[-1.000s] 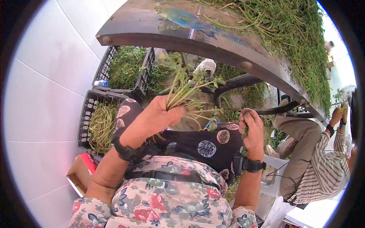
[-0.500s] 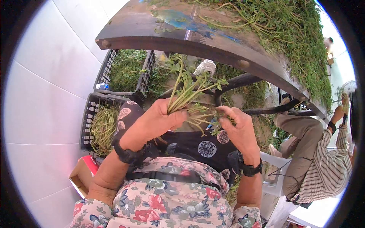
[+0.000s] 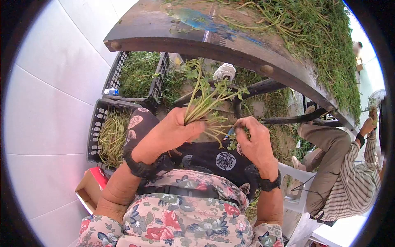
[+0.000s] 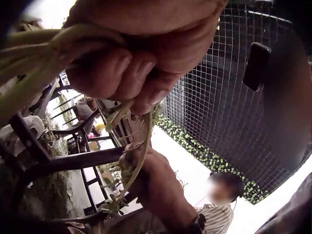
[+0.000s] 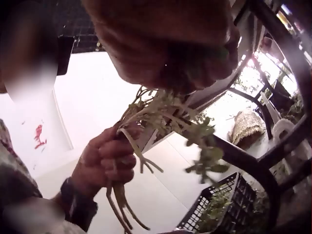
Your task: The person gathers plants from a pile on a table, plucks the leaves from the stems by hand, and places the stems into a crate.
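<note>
In the head view my left hand grips a bunch of leafy green stems, with the leafy tops fanning up and away. Several stem ends poke out below that fist in the right wrist view. Close to the bunch's right side is my right hand, thumb and fingertips pinched together over a small leafy sprig. Seen from the left wrist, a thin stem hangs down in front of the right hand. The right hand's palm is hidden in the head view.
A dark table heaped with greens stands ahead. Under it are black metal legs. At left, one black crate holds bare stems, another holds greens. A red-and-white box lies nearby; a seated person works at right.
My right hand has moved left and up from beside the thigh to the edge of the bunch, then stayed near there. My left hand keeps its grip, almost in place.
</note>
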Motion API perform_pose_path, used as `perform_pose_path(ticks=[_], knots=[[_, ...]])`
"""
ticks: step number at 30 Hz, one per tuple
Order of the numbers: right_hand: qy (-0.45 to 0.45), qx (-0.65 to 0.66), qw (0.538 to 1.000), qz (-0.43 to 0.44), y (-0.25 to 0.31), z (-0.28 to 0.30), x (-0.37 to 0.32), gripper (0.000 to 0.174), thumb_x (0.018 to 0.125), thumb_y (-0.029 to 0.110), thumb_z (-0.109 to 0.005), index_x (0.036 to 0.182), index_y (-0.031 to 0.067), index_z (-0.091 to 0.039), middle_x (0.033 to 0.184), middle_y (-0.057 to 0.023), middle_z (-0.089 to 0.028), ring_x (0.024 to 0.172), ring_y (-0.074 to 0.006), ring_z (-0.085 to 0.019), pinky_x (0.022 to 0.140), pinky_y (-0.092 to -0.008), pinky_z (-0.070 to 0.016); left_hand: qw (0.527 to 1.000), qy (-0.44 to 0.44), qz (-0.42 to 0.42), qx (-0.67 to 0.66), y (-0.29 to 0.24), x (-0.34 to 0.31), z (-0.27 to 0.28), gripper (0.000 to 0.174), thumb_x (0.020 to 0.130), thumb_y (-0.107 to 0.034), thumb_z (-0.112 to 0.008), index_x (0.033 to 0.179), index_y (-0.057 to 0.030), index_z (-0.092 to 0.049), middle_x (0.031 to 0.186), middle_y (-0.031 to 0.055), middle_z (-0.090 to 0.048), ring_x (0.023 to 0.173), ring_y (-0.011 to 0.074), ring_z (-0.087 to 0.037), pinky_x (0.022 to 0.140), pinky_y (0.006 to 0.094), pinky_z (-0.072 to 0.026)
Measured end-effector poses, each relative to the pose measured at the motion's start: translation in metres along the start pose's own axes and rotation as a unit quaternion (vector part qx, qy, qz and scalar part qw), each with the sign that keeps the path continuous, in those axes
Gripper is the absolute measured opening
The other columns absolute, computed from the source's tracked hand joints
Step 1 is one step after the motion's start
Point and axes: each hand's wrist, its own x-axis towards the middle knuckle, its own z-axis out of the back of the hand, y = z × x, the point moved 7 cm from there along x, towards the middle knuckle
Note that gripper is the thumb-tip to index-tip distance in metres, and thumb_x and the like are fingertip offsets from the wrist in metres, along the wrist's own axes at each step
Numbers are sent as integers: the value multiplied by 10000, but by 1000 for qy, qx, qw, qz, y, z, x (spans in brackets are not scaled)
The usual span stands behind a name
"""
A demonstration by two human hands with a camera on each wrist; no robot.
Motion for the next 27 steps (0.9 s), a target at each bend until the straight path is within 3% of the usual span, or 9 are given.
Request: perform_pose_path(ticks=[4, 5, 7, 8, 11, 19, 22, 25, 27], knots=[[-86, 23, 995, -47, -14, 8, 3, 98, 761, 71, -517, 847, 25, -530, 792, -128, -589, 677, -278, -577, 600, -314, -454, 1000, 1, 11, -11, 4, 0, -8, 111, 850, -156, -529, 866, -48, -547, 572, -60, -408, 493, 26, -341, 436, 190, -268], [-106, 174, 970, -133, -34, 12, 2, 97, 762, 63, -502, 851, 34, -528, 781, -107, -585, 649, -242, -561, 568, -292, -439, 1000, -5, 3, -19, 4, 0, -6, 113, 851, -157, -530, 867, -47, -545, 569, -62, -402, 490, 26, -336, 434, 191, -265], [-136, 457, 831, -288, -71, 15, -7, 110, 764, 47, -472, 861, 50, -524, 761, -66, -576, 593, -170, -531, 504, -247, -410, 999, -17, -13, -34, 2, -1, 1, 116, 853, -159, -531, 869, -45, -542, 562, -66, -390, 483, 26, -326, 430, 193, -257], [-159, 519, 788, -291, -73, 18, -8, 138, 774, 58, -461, 899, 76, -515, 750, -20, -546, 572, -88, -473, 442, -188, -341, 999, -20, -13, -36, 2, -2, 4, 115, 855, -160, -530, 868, -46, -540, 561, -68, -384, 481, 26, -319, 427, 193, -250], [-91, 566, 778, -256, -73, 15, -12, 154, 788, 69, -462, 934, 81, -509, 743, -30, -542, 564, -92, -478, 418, -183, -314, 999, -26, -11, -44, 4, 0, 9, 118, 861, -166, -529, 866, -48, -536, 559, -74, -366, 477, 26, -299, 421, 192, -228], [25, 400, 875, -271, -46, -1, -21, 116, 842, 134, -526, 886, 57, -599, 711, 63, -497, 563, -25, -445, 483, -174, -350, 997, -8, -20, -78, 1, 1, 3, 140, 869, -189, -527, 881, -50, -531, 566, -84, -341, 477, 24, -277, 419, 186, -204], [55, 307, 927, -208, -24, -1, -11, 117, 832, 114, -539, 884, 28, -600, 610, 30, -474, 531, -42, -426, 462, -197, -331, 997, -9, -23, -68, 2, 1, 4, 143, 870, -191, -525, 879, -49, -530, 568, -83, -347, 478, 22, -279, 420, 186, -203], [51, 163, 984, -58, -6, -2, -2, 129, 792, 76, -542, 869, -4, -608, 673, -15, -549, 617, -107, -517, 568, -245, -416, 998, -12, -20, -50, 3, 1, 4, 145, 869, -191, -527, 881, -47, -530, 570, -80, -355, 478, 19, -281, 418, 187, -204], [78, 135, 987, -42, -3, -5, -2, 140, 774, 63, -541, 876, -7, -606, 725, -43, -577, 682, -143, -546, 634, -266, -431, 998, -13, -18, -54, 2, 1, 3, 146, 867, -189, -529, 887, -44, -532, 571, -80, -358, 476, 18, -281, 417, 187, -205]])
